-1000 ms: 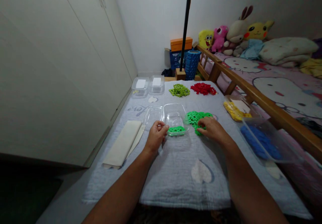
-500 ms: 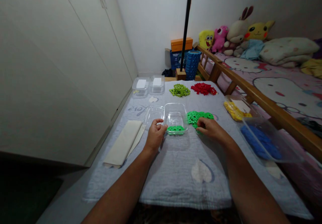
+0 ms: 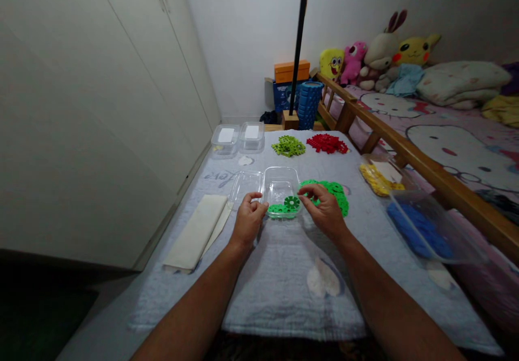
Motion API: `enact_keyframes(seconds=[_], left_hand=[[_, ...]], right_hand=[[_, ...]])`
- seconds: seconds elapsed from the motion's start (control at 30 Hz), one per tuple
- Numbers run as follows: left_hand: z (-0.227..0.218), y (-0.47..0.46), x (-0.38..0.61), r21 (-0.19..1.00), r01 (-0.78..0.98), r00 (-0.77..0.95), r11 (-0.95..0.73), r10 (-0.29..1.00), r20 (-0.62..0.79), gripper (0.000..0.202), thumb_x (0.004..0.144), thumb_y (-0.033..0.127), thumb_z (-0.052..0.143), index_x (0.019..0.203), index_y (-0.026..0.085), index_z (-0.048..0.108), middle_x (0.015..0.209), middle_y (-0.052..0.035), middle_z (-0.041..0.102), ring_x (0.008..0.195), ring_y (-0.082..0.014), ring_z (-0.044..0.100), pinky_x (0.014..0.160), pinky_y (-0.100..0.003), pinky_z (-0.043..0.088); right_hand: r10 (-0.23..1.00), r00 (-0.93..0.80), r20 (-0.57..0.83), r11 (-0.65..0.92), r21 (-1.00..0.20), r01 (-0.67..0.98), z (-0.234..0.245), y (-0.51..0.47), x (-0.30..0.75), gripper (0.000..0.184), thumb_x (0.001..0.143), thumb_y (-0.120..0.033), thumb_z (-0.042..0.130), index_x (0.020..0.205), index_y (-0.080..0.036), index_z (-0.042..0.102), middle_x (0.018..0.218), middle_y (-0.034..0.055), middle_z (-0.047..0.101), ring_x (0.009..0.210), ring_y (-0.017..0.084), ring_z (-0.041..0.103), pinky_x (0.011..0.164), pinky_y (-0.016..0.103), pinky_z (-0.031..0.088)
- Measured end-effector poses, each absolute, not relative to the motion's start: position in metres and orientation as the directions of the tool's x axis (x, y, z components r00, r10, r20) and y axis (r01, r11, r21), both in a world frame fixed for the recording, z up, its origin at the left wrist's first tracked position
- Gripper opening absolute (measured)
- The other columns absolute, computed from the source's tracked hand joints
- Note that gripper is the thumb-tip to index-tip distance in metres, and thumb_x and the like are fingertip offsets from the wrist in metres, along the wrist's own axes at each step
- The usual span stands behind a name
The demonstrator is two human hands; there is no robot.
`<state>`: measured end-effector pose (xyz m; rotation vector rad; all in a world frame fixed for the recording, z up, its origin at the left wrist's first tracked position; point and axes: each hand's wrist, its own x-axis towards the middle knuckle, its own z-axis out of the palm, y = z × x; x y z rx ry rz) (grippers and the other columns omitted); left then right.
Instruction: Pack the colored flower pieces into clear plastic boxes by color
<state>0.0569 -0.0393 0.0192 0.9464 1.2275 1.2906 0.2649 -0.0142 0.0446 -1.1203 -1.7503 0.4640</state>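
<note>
A clear plastic box [image 3: 281, 180] sits on a pale towel [image 3: 284, 274] with several bright green snowflake discs in its near end. My left hand [image 3: 248, 222] grips the box's near left corner, fingers curled on the rim. At the box's right edge, my right hand [image 3: 322, 209] pinches a green disc [image 3: 291, 202] and holds it over the discs inside. A pile of the same green discs [image 3: 333, 192] lies just right of the box, partly behind my right hand.
The box's clear lid [image 3: 246, 184] lies left of it, beside a folded cream cloth [image 3: 197, 232]. Farther back are two lidded boxes [image 3: 238, 136], a lime pile [image 3: 288, 146] and a red pile [image 3: 327, 143]. Yellow [image 3: 377, 179] and blue pieces [image 3: 417, 226] lie right, by the wooden bed rail [image 3: 421, 166].
My right hand left the green pile and moved left to the box with one green disc pinched in it. My left hand stayed on the box corner.
</note>
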Motion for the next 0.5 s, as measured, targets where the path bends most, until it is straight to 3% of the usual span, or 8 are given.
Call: enact_keyframes(seconds=[0.2,0.37,0.5], left_hand=[[0.02,-0.039,0.057,0.981,-0.163,-0.12,0.103,0.985,-0.123,0.042,0.074,0.042,0.073,0.105,0.023,0.052,0.055,0.0128,0.04,0.043,-0.007,0.035,0.042,-0.018,0.024],[0.02,-0.04,0.057,0.983,-0.154,-0.121,0.099,0.986,-0.118,0.041,0.075,0.041,0.073,0.105,0.023,0.052,0.055,0.0125,0.041,0.043,-0.007,0.035,0.043,-0.018,0.024],[0.02,-0.04,0.057,0.985,-0.149,-0.125,0.091,0.986,-0.11,0.04,0.076,0.041,0.072,0.105,0.023,0.051,0.056,0.0123,0.041,0.043,-0.007,0.035,0.043,-0.018,0.023]], right_hand=[[0.807,0.12,0.578,0.346,-0.629,0.696,0.025,0.012,0.302,0.013,0.087,-0.024,0.055,0.089,-0.022,0.067,0.091,0.007,0.068,0.087,0.024,0.058,0.084,0.04,0.045],[0.831,0.019,0.557,0.249,-0.402,0.881,0.0,0.024,0.311,0.019,0.087,-0.026,0.058,0.1,-0.02,0.07,0.106,0.0118,0.068,0.101,0.029,0.053,0.091,0.046,0.039],[0.832,-0.029,0.554,0.225,-0.29,0.93,-0.011,0.025,0.302,0.021,0.086,-0.034,0.064,0.103,-0.023,0.07,0.117,0.0127,0.063,0.107,0.032,0.047,0.092,0.05,0.037]])
